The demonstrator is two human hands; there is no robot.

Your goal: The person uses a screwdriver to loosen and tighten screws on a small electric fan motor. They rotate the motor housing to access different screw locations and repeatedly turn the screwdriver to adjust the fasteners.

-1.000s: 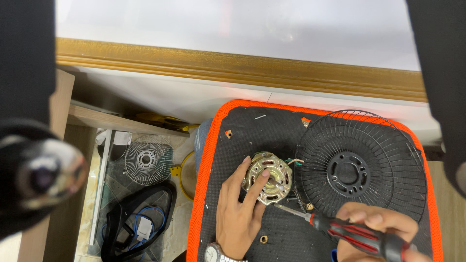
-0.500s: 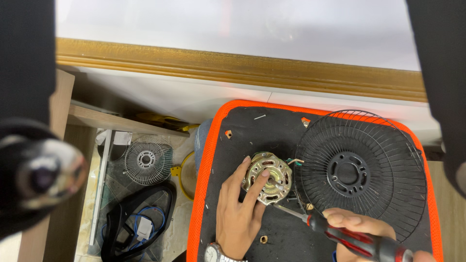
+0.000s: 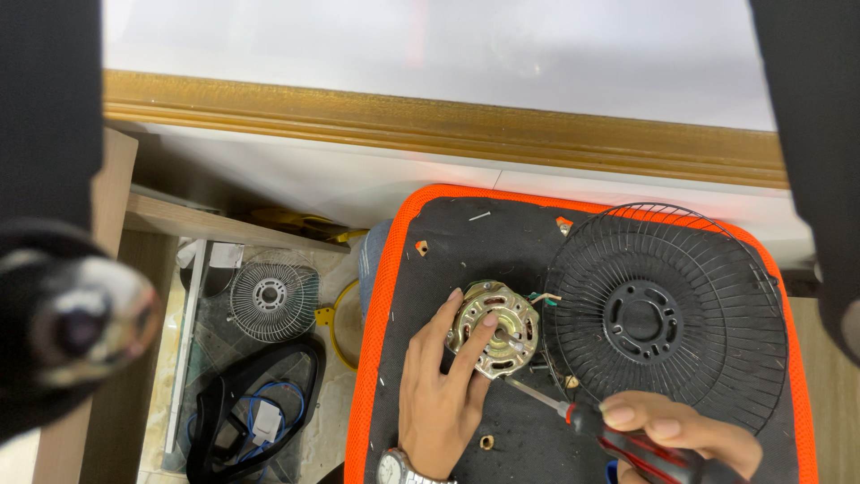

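A round metal fan motor lies on a black mat with an orange rim. My left hand rests on the mat with its fingers laid on the motor's near side, steadying it. My right hand grips a screwdriver with a red and black handle; its thin shaft points up-left to the motor's lower edge. A black wire fan guard lies flat just right of the motor, touching the wires at its side.
A small brass piece and other small bits lie on the mat. Left of the mat, lower down, sit a small silver fan guard, a black bag with blue cable and a yellow ring. A wooden ledge runs behind.
My right hand has shifted slightly lower and left with the screwdriver, its tip staying at the motor's lower edge. My left hand stays on the motor.
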